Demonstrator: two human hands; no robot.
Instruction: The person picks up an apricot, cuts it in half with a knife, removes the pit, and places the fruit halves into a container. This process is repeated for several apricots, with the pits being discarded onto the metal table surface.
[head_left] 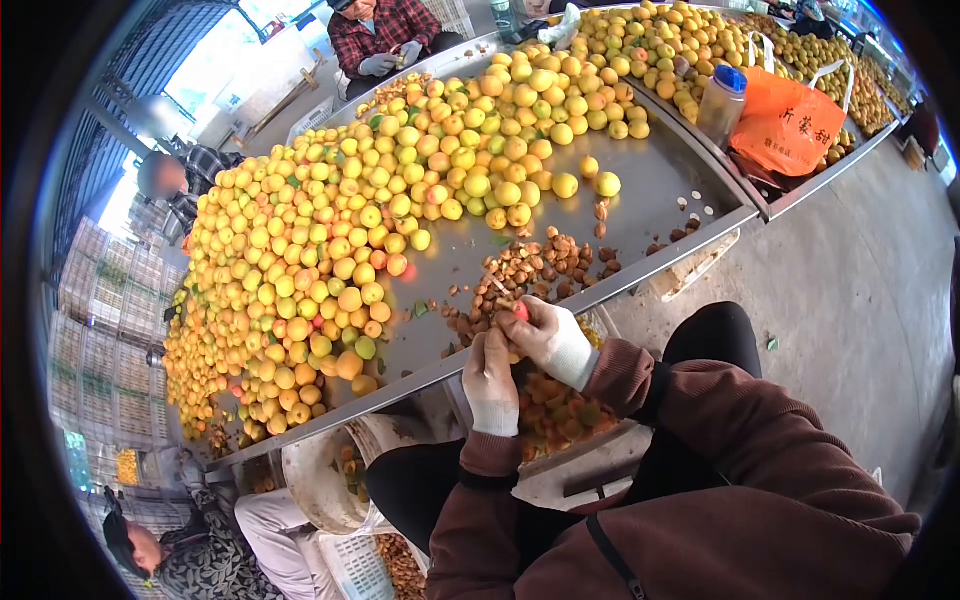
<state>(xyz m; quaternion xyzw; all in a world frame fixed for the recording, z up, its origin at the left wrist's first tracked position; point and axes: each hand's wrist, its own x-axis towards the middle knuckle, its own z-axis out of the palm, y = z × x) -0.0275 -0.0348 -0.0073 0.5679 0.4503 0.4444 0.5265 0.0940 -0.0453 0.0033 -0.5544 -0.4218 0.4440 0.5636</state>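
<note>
Both my hands wear pale gloves and meet over the near edge of a metal table [660, 210]. In my right hand [555, 335] is a small tool with a red part [521, 311], its thin tip pointing up and left. My left hand [490, 378] is closed just beside it, fingers pinched; what lies between its fingertips is mostly hidden, perhaps a fruit. Behind my hands, brown pits [545, 262] lie in a pile on the metal. A large heap of yellow-orange fruit [330, 230] covers the left and far parts of the table.
Below my hands a container holds fruit pieces [560, 410]. A white bucket [320, 480] and a white crate [355, 565] stand lower left. An orange bag [780, 125] and a blue-capped bottle [722, 100] sit at the right. Other people work around the table.
</note>
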